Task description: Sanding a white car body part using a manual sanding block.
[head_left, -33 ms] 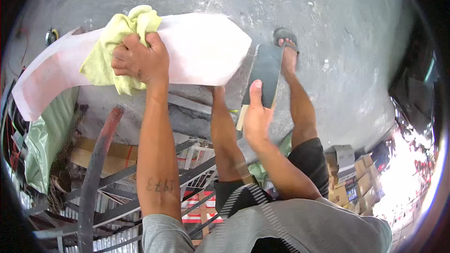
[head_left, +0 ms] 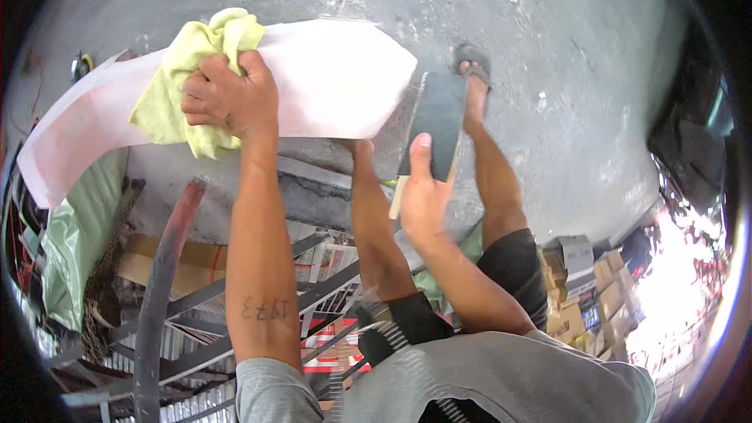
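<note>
My left hand (head_left: 235, 94) is clenched around a bunched yellow-green cloth (head_left: 168, 102), which lies against a long, curved panel (head_left: 337, 70). The panel is whitish with pink patches, broad and pointed at its right end, bending down at the left. Beyond that right end, my right hand (head_left: 427, 196) grips a flat sanding block (head_left: 439, 113) faced with dark grey sandpaper. My thumb lies over the dark face, and a pale strip shows at the block's lower left. A small gap separates the block from the panel. What holds the panel up from below is hidden.
Below the panel, a dark curved bar (head_left: 160, 290) and a metal frame cross the lower left, near green plastic sheeting (head_left: 82, 243). Cardboard boxes (head_left: 580, 298) stand at lower right. A dark object (head_left: 689, 137) borders the grey floor (head_left: 564, 47) at right.
My right hand and the sanding block have shifted slightly left in the picture. The whole scene has drifted a little left too; both grips are the same.
</note>
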`<state>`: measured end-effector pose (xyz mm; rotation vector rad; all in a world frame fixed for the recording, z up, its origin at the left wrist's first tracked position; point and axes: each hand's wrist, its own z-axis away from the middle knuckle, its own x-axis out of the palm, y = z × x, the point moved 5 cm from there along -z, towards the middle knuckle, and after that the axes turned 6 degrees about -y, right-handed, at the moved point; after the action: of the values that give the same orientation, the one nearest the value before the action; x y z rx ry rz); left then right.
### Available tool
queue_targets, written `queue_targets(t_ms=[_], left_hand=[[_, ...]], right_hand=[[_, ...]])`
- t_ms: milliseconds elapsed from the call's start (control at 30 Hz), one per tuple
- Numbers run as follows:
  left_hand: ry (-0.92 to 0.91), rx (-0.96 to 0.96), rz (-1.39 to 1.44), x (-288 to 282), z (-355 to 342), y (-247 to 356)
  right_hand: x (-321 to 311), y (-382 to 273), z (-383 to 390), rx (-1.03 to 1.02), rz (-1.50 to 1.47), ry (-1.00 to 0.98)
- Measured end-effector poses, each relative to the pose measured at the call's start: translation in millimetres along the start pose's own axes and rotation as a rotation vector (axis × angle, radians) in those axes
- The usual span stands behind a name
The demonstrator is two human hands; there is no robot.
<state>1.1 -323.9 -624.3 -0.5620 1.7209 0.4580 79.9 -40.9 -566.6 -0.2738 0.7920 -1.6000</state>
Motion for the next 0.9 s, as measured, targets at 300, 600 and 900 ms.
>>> queue_targets(t_ms=[300, 600, 900], left_hand=[[0.032, 0.046, -0.001, -5, -4, 3], [0.005, 0.003, -0.051, -2, -5, -1], [0.076, 0.012, -0.065, 3, -7, -4]], right_hand=[[29, 2, -51, -0.377, 0.101, -0.001], [17, -24, -57, -1.199, 0.606, -0.072], [-78, 70, -84, -0.960, 0.826, -0.266]])
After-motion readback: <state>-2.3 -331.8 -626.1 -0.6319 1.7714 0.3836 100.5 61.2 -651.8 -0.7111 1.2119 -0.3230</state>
